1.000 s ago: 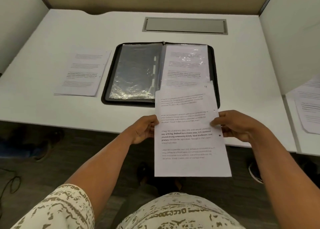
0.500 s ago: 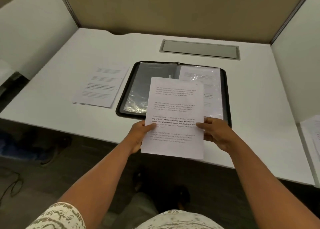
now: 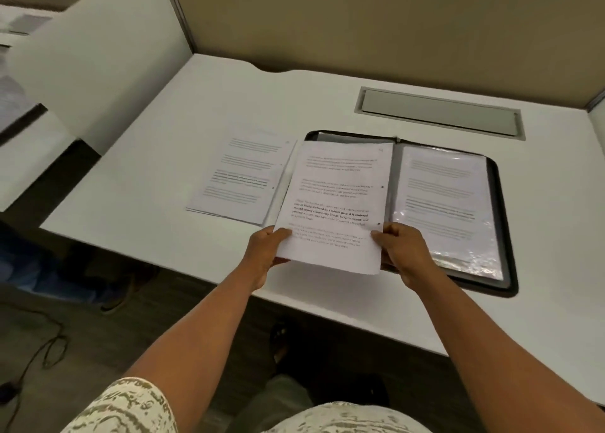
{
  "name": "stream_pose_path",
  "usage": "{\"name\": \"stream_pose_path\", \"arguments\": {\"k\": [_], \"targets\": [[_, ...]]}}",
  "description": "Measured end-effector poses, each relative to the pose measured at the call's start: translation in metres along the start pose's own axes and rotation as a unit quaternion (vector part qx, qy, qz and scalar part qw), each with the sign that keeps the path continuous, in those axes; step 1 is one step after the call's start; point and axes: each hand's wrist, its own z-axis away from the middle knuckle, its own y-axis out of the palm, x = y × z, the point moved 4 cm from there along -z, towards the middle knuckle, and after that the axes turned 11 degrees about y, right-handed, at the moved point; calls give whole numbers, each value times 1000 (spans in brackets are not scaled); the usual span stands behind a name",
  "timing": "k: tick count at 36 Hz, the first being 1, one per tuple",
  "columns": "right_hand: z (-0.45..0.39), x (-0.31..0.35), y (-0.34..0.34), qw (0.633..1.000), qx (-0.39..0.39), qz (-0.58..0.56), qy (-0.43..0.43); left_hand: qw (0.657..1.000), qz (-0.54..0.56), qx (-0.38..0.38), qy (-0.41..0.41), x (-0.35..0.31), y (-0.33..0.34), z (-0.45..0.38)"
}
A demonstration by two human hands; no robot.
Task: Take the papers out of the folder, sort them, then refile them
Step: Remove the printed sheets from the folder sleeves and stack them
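mid-frame, your left hand [image 3: 265, 248] & right hand [image 3: 401, 248] pinch a printed sheet [image 3: 334, 206] by its lower corners, thumbs on top, over the open black folder [image 3: 501, 236] w/ a sleeved page at right. left of it, a paper stack [image 3: 240, 179] lies on the white desk [image 3: 157, 157].

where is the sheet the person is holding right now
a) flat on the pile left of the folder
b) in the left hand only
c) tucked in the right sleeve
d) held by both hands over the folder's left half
d: the left hand and right hand each grip a lower edge of the sheet, which covers the left half of the open folder; the pile lies apart to its left.
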Motion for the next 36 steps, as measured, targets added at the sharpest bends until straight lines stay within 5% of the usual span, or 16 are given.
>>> {"name": "stream_pose_path", "arguments": {"k": [19, 36], "targets": [[-80, 63, 180, 999, 2, 46, 16, 989, -83, -111, 59, -39, -147, -117], [-108, 60, 239, 975, -71, 208, -9, 931, -281, -211, 98, -40, -194, -145]]}}
